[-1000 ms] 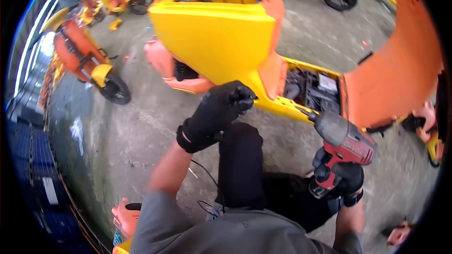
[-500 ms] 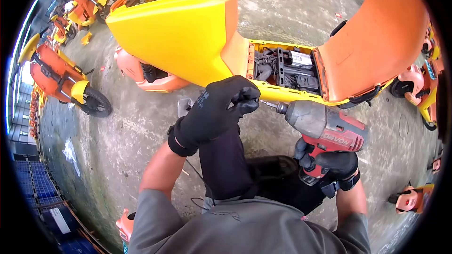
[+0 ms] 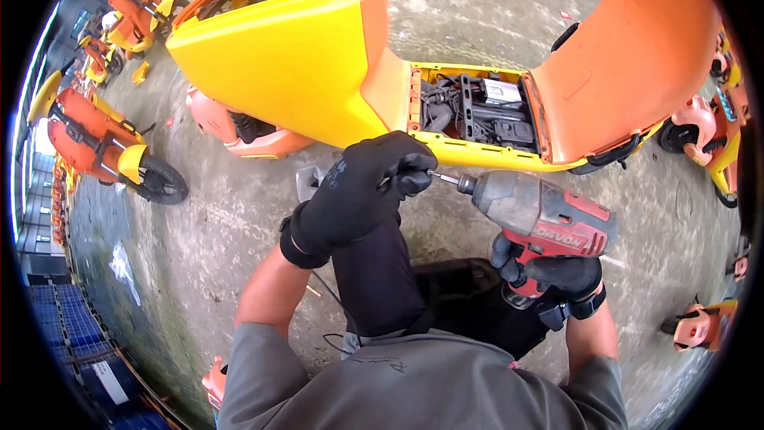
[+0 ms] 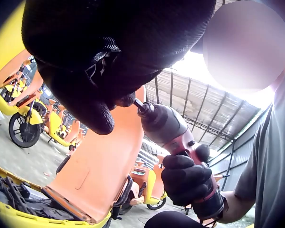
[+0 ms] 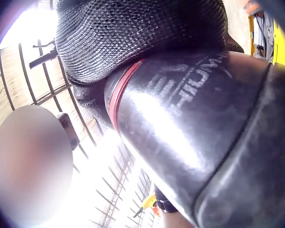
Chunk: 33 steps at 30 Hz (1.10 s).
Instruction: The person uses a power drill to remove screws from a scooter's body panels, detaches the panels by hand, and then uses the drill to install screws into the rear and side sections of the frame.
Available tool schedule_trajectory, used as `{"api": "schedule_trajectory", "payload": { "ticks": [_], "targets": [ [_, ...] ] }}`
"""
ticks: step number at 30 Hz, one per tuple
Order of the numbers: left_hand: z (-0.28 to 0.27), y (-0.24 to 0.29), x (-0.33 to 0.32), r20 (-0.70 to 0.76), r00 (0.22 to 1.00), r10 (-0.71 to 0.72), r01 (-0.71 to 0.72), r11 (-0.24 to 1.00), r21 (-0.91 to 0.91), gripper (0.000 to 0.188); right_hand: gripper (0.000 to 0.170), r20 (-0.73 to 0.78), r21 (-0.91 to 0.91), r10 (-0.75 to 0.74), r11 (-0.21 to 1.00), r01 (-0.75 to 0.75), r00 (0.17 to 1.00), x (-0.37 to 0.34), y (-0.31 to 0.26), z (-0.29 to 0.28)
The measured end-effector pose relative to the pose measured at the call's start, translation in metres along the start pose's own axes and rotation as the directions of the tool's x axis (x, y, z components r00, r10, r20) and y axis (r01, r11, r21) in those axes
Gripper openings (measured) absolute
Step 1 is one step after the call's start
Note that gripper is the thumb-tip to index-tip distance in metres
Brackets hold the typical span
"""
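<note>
Here's your left hand, black-gloved, fingers curled in and pinching at the tip of the bit; whether a small screw sits between those fingertips, you can't tell from here. Over on the other side, your right hand, also gloved, is wrapped round the handle of the red and grey drill, which you hold up off the floor, nose towards your left hand. The drill is in front of you, above your dark trouser leg, and just beyond it lies the yellow and orange scooter with its compartment open, black parts and wiring showing inside. The big orange panel curves up right next to that opening. More scooters stand off to the left, a thin cable runs down by your leg, and a pale plastic scrap lies on the floor. From the left wrist, your own glove blocks the upper part of the view; from the right, the drill's casing fills much of it. And compared with a second ago, the bit has come across: it was apart from your left fingers, near the scooter's yellow edge, and now it meets them.
</note>
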State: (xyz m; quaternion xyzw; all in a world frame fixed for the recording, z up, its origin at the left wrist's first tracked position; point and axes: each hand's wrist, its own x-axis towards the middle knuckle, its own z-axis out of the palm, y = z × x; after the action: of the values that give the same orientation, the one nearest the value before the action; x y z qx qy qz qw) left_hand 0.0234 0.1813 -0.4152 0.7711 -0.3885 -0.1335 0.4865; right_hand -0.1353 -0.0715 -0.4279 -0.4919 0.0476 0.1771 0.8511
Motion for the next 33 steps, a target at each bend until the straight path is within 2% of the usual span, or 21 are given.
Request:
{"api": "schedule_trajectory", "payload": {
  "ticks": [1, 3, 6, 10, 12, 16, 18, 19, 21, 22, 24, 25, 27, 28, 30, 32, 33],
  "targets": [
    [0.0, 0.0, 0.0, 0.017, 0.999, -0.033, 0.033, 0.999, -0.002, 0.019, 0.056, -0.003, 0.001, 0.0, 1.0, 0.0, 1.0, 0.0, 0.001, 0.0],
    [0.001, -0.001, -0.001, 0.037, 0.997, -0.065, 0.066, 0.998, -0.004, 0.019, 0.072, -0.034, -0.055, 0.016, 0.998, -0.018, 0.999, -0.001, 0.002, 0.0],
    [0.001, -0.003, -0.002, 0.034, 0.997, -0.07, 0.071, 0.996, -0.054, 0.019, 0.072, -0.044, -0.101, 0.017, 0.995, -0.022, 0.999, -0.001, 0.003, 0.0],
    [-0.001, 0.003, -0.001, 0.043, 0.999, 0.0, -0.001, 1.0, 0.031, 0.019, 0.067, -0.006, -0.126, 0.012, 0.992, -0.013, 1.0, -0.004, 0.001, -0.003],
    [-0.001, 0.004, -0.001, 0.043, 0.999, 0.009, -0.011, 0.999, 0.042, 0.019, 0.06, -0.063, -0.244, -0.024, 0.97, 0.008, 0.998, -0.007, 0.003, -0.003],
    [0.004, 0.003, -0.002, 0.052, 0.998, 0.023, -0.025, 0.999, 0.023, 0.022, 0.057, -0.06, -0.299, 0.003, 0.954, -0.021, 0.998, -0.012, -0.003, -0.007],
    [0.008, 0.005, -0.003, 0.037, 0.998, 0.049, -0.05, 0.999, 0.016, 0.024, 0.041, -0.085, -0.646, 0.006, 0.761, -0.06, 0.996, -0.011, -0.011, -0.004],
    [0.009, 0.006, -0.002, 0.034, 0.998, 0.048, -0.049, 0.999, 0.021, 0.024, 0.041, -0.089, -0.646, 0.007, 0.761, -0.062, 0.996, -0.01, -0.015, -0.002],
    [0.01, 0.007, -0.003, 0.032, 0.998, 0.047, -0.047, 0.999, 0.023, 0.024, 0.038, -0.1, -0.449, 0.109, 0.882, -0.143, 0.989, -0.01, -0.021, 0.001],
    [0.011, 0.008, -0.003, 0.035, 0.998, 0.052, -0.053, 0.998, 0.035, 0.024, 0.038, -0.102, -0.449, 0.109, 0.882, -0.144, 0.989, -0.01, -0.016, -0.002],
    [0.013, 0.007, -0.003, 0.04, 0.997, 0.058, -0.06, 0.997, 0.044, 0.023, 0.04, -0.049, -0.28, -0.02, 0.96, 0.006, 0.999, -0.012, -0.002, -0.011],
    [0.014, 0.007, -0.003, 0.03, 0.999, 0.029, -0.029, 1.0, 0.003, 0.021, 0.04, -0.053, -0.28, -0.021, 0.96, 0.005, 0.998, -0.012, -0.004, -0.01],
    [0.016, 0.007, -0.004, 0.022, 1.0, 0.001, 0.0, 0.999, -0.042, 0.019, 0.047, -0.018, -0.135, 0.052, 0.989, -0.054, 0.998, -0.01, -0.008, -0.006],
    [0.015, 0.009, -0.004, 0.041, 0.998, -0.044, 0.047, 0.996, -0.081, 0.02, 0.047, -0.02, -0.136, 0.052, 0.989, -0.054, 0.998, -0.012, -0.006, -0.008],
    [0.015, 0.011, -0.004, 0.064, 0.994, -0.085, 0.092, 0.988, -0.121, 0.021, 0.052, 0.016, 0.031, 0.023, 0.999, -0.024, 1.0, -0.015, 0.001, -0.014],
    [0.017, 0.011, -0.005, 0.027, 0.985, -0.171, 0.173, 0.97, -0.17, 0.024, 0.054, 0.001, 0.035, 0.007, 0.999, -0.007, 1.0, -0.017, 0.002, -0.016],
    [0.016, 0.011, -0.006, 0.033, 0.985, -0.167, 0.17, 0.97, -0.175, 0.024, 0.056, -0.011, 0.041, -0.009, 0.999, 0.01, 1.0, -0.018, 0.002, -0.017]
  ]
}}
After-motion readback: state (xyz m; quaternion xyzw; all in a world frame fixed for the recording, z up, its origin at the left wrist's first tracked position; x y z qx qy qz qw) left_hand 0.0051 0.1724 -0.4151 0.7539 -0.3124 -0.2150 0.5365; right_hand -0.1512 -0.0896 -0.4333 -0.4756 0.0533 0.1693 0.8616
